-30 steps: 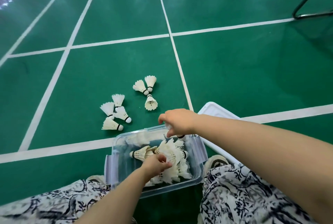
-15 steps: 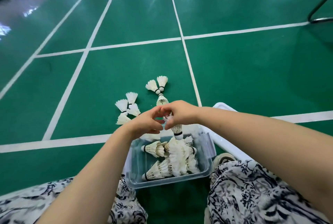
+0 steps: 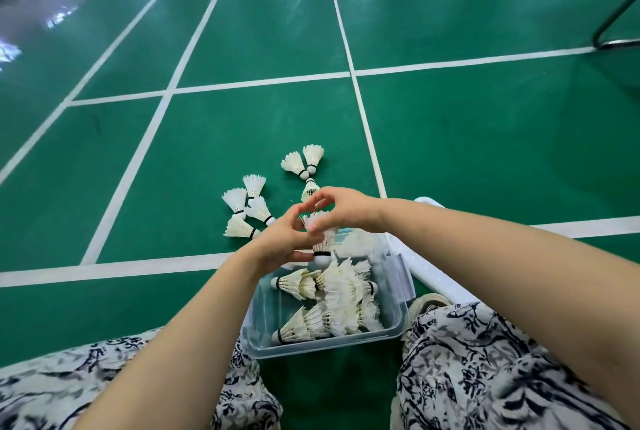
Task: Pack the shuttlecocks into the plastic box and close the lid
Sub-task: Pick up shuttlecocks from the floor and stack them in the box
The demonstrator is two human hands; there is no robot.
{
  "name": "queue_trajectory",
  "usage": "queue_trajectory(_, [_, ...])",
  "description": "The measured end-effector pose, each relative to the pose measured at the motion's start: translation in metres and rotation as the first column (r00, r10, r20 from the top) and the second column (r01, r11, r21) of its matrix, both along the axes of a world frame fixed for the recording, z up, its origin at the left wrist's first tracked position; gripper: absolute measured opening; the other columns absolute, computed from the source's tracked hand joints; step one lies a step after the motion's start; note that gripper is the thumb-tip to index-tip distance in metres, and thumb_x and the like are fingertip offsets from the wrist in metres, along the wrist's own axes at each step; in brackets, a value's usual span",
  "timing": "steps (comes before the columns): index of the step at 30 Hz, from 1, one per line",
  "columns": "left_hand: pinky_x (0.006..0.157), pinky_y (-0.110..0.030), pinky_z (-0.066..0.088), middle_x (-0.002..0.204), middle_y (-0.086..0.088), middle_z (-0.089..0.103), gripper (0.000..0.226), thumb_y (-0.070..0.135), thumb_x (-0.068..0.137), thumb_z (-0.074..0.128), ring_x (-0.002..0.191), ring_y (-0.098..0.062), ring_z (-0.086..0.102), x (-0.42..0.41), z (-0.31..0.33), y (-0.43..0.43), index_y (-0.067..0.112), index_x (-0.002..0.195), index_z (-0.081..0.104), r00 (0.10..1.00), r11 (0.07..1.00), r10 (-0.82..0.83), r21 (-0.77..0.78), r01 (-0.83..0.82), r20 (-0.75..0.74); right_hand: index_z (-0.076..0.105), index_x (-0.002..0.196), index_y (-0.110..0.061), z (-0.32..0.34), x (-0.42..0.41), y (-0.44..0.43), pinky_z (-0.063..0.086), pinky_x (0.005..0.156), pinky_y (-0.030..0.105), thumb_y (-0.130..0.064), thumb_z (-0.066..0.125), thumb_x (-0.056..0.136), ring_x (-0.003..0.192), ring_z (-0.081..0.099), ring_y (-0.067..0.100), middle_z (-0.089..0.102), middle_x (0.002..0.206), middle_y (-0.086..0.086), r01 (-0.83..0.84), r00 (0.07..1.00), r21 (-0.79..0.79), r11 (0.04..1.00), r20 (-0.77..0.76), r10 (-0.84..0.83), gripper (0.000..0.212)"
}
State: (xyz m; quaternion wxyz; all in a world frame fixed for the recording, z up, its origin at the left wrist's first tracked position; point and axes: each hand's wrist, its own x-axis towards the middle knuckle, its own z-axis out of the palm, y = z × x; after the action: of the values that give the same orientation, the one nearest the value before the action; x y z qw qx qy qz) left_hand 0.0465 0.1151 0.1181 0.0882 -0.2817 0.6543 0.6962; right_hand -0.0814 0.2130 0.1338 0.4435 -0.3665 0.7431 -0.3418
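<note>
A clear plastic box (image 3: 393, 329) sits on the green court floor between my knees, with several white shuttlecocks (image 3: 341, 294) lying in it. Above its far edge, both hands hold one shuttlecock (image 3: 322, 246), cork down. My right hand (image 3: 343, 209) pinches its feathers from above. My left hand (image 3: 284, 239) grips it from the left, with a finger near the cork. Beyond the hands, several loose shuttlecocks (image 3: 247, 209) lie on the floor in one cluster, and three more shuttlecocks (image 3: 304, 166) lie further right. The white lid (image 3: 431, 277) lies to the right of the box.
My knees in black-and-white patterned fabric (image 3: 485, 370) flank the box, and a shoe (image 3: 427, 305) shows by the box's right side. White court lines (image 3: 360, 111) cross the floor. A metal tube frame (image 3: 609, 31) stands at the far right.
My left hand rose out of the box and joined my right hand on the held shuttlecock, which now hangs cork down a little lower. The view shifted so the box sits further right.
</note>
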Motion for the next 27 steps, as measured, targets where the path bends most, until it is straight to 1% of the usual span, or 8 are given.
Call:
queue_trajectory(5, [0.068,-0.031,0.055,0.075,-0.005,0.056,0.013,0.006,0.084,0.064,0.069,-0.017,0.057,0.004,-0.018,0.001,0.012,0.08,0.053,0.959,0.961,0.118,-0.271,-0.045,0.257,0.055,0.118,-0.018,-0.006,-0.003,0.001,0.044,0.099,0.032,-0.029,0.075,0.076,0.123,0.048,0.02,0.049,0.133,0.009,0.119,0.985,0.023,0.993,-0.132,-0.115,0.048])
queue_trajectory(9, [0.057,-0.029,0.035,0.065,-0.003,0.049,0.032,0.025,0.083,0.068,0.069,-0.024,0.049,0.012,-0.045,0.012,0.011,0.062,0.048,0.89,0.805,0.242,-0.592,0.038,0.387,0.056,0.121,-0.017,-0.009,-0.005,0.006,0.039,0.09,0.025,-0.033,0.071,0.08,0.114,0.052,0.02,0.052,0.13,0.007,0.105,0.98,0.075,0.992,-0.179,-0.09,0.046])
queue_trajectory(11, [0.068,-0.026,0.041,0.082,-0.006,0.064,0.019,0.028,0.083,0.069,0.089,-0.026,0.06,0.015,-0.056,0.018,0.009,0.085,0.066,0.864,0.823,0.272,-0.568,0.018,0.423,0.056,0.121,-0.016,-0.01,-0.005,0.008,0.04,0.086,0.024,-0.033,0.07,0.081,0.106,0.052,0.018,0.054,0.128,0.006,0.1,0.983,0.083,0.991,-0.16,-0.086,0.045])
queue_trajectory(15, [0.083,-0.026,0.046,0.117,-0.009,0.067,0.037,0.038,0.089,0.058,0.106,-0.024,0.062,0.02,-0.078,0.029,0.01,0.112,0.066,0.801,0.837,0.205,-0.525,0.155,0.563,0.058,0.117,-0.015,-0.013,-0.007,0.013,0.04,0.078,0.024,-0.031,0.069,0.082,0.092,0.052,0.016,0.055,0.108,0.001,0.099,0.988,0.089,0.991,-0.127,-0.087,0.04])
queue_trajectory(17, [0.072,-0.029,0.048,0.112,-0.015,0.067,0.041,0.035,0.091,0.055,0.086,-0.025,0.063,0.02,-0.088,0.035,0.004,0.117,0.062,0.791,0.893,0.207,-0.442,0.088,0.575,0.059,0.114,-0.016,-0.015,-0.009,0.015,0.042,0.076,0.025,-0.031,0.069,0.082,0.088,0.053,0.016,0.055,0.104,0.0,0.1,0.989,0.093,0.991,-0.121,-0.089,0.036])
queue_trajectory(19, [0.054,-0.026,0.041,0.082,-0.013,0.063,0.038,0.026,0.091,0.057,0.06,-0.016,0.05,0.017,-0.092,0.044,-0.002,0.116,0.059,0.799,0.956,0.264,-0.259,-0.14,0.54,0.06,0.107,-0.017,-0.019,-0.012,0.016,0.043,0.074,0.026,-0.029,0.068,0.083,0.086,0.053,0.017,0.057,0.102,0.0,0.108,0.99,0.1,0.989,-0.103,-0.097,0.028])
queue_trajectory(22, [0.053,-0.022,0.039,0.071,-0.004,0.05,0.017,0.017,0.091,0.059,0.061,-0.014,0.043,0.01,-0.098,0.059,0.008,0.105,0.056,0.766,0.927,0.33,-0.038,-0.372,0.552,0.058,0.097,-0.019,-0.024,-0.017,0.019,0.049,0.076,0.031,-0.027,0.067,0.084,0.087,0.054,0.018,0.059,0.101,0.002,0.112,0.992,0.124,0.986,-0.074,-0.104,0.018])
queue_trajectory(27, [0.054,-0.027,0.042,0.073,-0.004,0.05,0.012,0.013,0.089,0.061,0.065,-0.015,0.046,0.009,-0.106,0.06,0.014,0.094,0.05,0.75,0.896,0.379,-0.014,-0.443,0.543,0.058,0.097,-0.017,-0.026,-0.023,0.02,0.048,0.075,0.03,-0.024,0.064,0.085,0.084,0.053,0.018,0.059,0.098,0.004,0.111,0.993,0.173,0.979,-0.058,-0.102,0.015])
